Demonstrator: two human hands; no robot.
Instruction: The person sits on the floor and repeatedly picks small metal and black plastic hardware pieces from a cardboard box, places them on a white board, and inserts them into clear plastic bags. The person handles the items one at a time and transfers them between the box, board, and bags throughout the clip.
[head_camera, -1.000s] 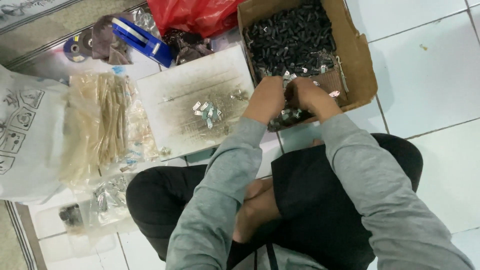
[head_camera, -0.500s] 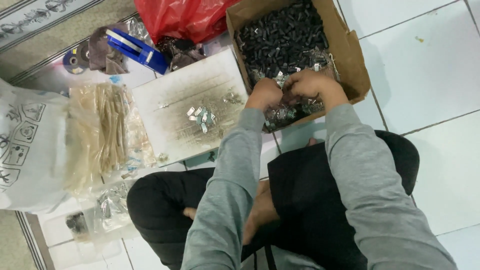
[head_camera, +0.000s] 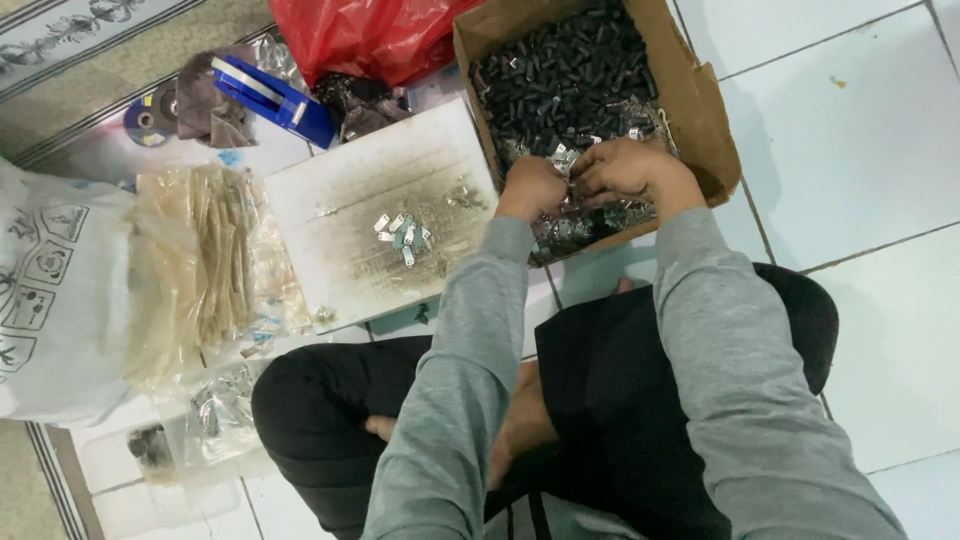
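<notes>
A person in grey sleeves and dark trousers sat cross-legged on a white tiled floor (head_camera: 860, 150), both hands working at the near edge of an open cardboard box (head_camera: 700, 95). The box, at the far right of the scene, was filled with small black parts (head_camera: 570, 70), with a scatter of small silver metal clips (head_camera: 580, 225) lying along its near side. The left hand (head_camera: 532, 187) was curled into a loose fist over those clips, and the right hand (head_camera: 625, 168) sat just beside it, fingers bent down and touching the left hand's fingertips. Between the two hands a small silver clip (head_camera: 562, 158) showed, pinched there, though which fingers closed on it cannot be told from this view.

Left of the box lay a soiled white board (head_camera: 340, 260), flat on the floor and touching the box's left wall. A small cluster of silver clips (head_camera: 402, 236) rested near the middle of that board, well apart from the hands. Farther left, a clear plastic bag of tan strips (head_camera: 215, 255) lay against a large white printed sack (head_camera: 50, 300). At the far edge of the scene sat a crumpled red plastic bag (head_camera: 370, 35), a blue tape dispenser (head_camera: 272, 98) and a small grinding disc (head_camera: 147, 118). Near the person's left knee, another clear bag of metal pieces (head_camera: 222, 415) lay on the floor.
</notes>
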